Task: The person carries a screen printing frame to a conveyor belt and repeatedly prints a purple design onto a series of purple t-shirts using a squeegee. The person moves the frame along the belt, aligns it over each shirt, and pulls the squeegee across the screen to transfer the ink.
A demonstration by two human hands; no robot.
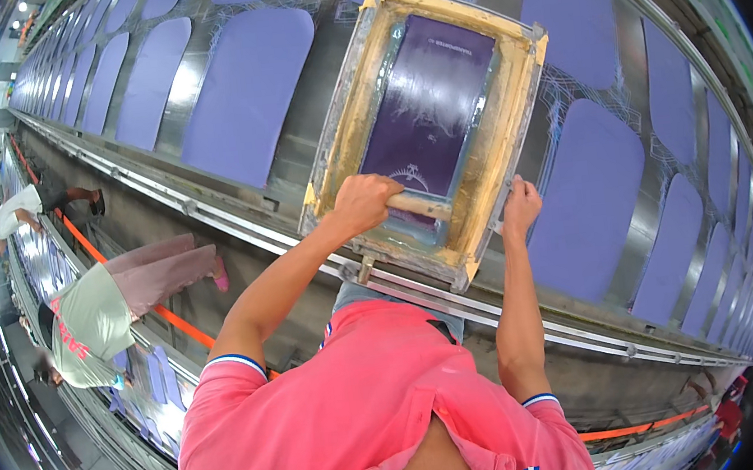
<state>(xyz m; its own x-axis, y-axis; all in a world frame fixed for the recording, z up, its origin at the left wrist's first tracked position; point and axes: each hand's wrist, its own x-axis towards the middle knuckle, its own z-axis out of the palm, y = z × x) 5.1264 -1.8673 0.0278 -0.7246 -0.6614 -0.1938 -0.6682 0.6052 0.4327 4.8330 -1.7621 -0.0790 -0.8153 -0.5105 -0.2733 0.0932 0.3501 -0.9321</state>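
The person in the pink shirt (366, 408) leans over a long printing table (295, 143) that runs from ten o'clock down to four o'clock across the view. On it lies a wooden screen-printing frame (486, 147), just above centre toward one o'clock, its mesh stained dark purple (432, 107) with a pale pattern near the lower end.

The left hand (364, 202) is clenched around the wooden handle of a squeegee (424, 206), which sits inside the frame at its near end, close to the person's body. The right hand (521, 206) is closed on the frame's right-hand rail (the fingers curl over the outer edge, so the frame is pinned from that side). The two hands are near each other, the squeegee handle lying between them.

Lilac fabric panels (246, 84) are laid out in a row along the table, one at eleven o'clock beside the frame and another (587, 206) at three o'clock just beyond the right hand; more stretch off toward both ends. A metal rail (240, 225) edges the table on the near side, passing under the frame's lower corner.

Off at nine o'clock, another person in a pale green top (86, 326) bends over a neighbouring table, well apart from this one.
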